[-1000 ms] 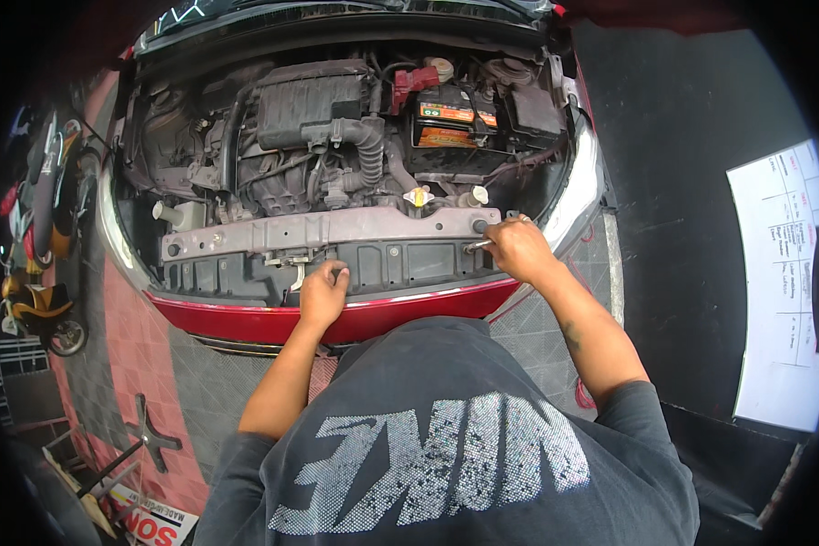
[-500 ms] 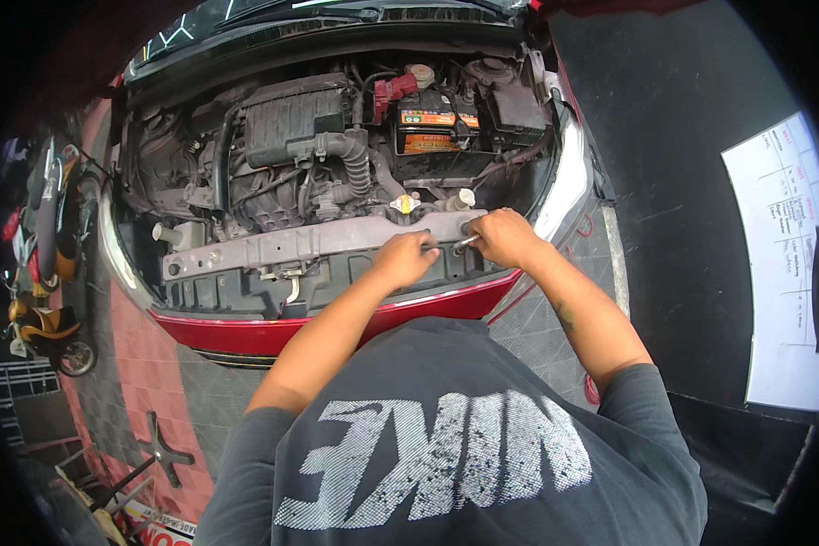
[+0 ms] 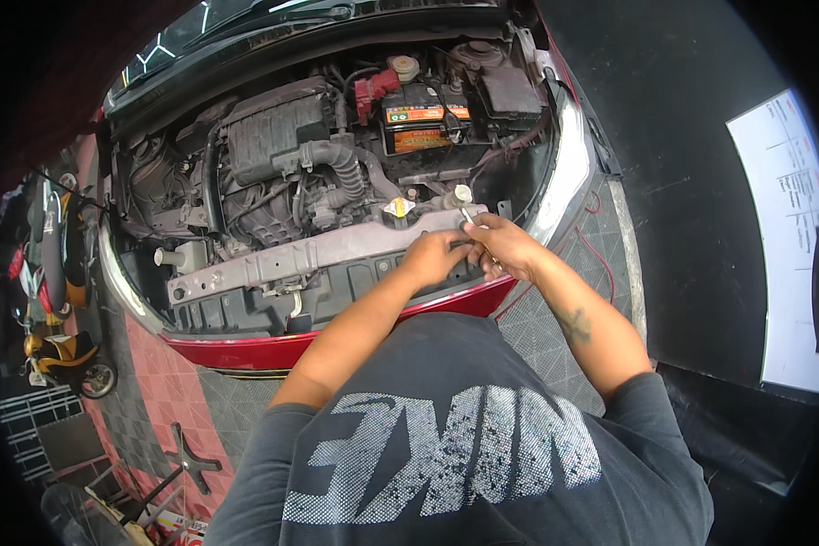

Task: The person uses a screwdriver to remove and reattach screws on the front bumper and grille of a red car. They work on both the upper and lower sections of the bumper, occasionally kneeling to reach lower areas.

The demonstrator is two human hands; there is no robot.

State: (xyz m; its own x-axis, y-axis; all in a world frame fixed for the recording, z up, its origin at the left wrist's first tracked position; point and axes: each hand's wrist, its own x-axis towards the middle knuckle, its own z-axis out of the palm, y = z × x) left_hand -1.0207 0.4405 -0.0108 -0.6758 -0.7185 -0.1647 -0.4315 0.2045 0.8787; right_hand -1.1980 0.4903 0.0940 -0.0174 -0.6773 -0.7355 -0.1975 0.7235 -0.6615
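Over the right end of the grey radiator crossmember (image 3: pixel 328 239), my two hands meet at the front of an open car engine bay. My right hand (image 3: pixel 503 244) is closed on a slim, shiny metal tool (image 3: pixel 467 216), whose end pokes up past the thumb and forefinger; its exact kind is hidden. Beside it, my left hand (image 3: pixel 435 258) has its fingers curled in against the right fingers. Whatever those fingers grip is covered. Just beyond the hands are a pale round-capped filler neck (image 3: pixel 461 195) and a radiator cap with a yellow label (image 3: pixel 398 208).
Behind the crossmember stand the engine cover (image 3: pixel 278 127), a ribbed air hose (image 3: pixel 341 168) and a battery (image 3: pixel 423 127). The red bumper (image 3: pixel 337 337) runs between my body and the bay. A red cable (image 3: pixel 601 259) lies on the floor at right. A motorbike (image 3: pixel 68 355) stands at left.
My left hand has moved right until it meets my right hand. The metal tool has turned from pointing sideways to pointing up and away. The view has shifted slightly.
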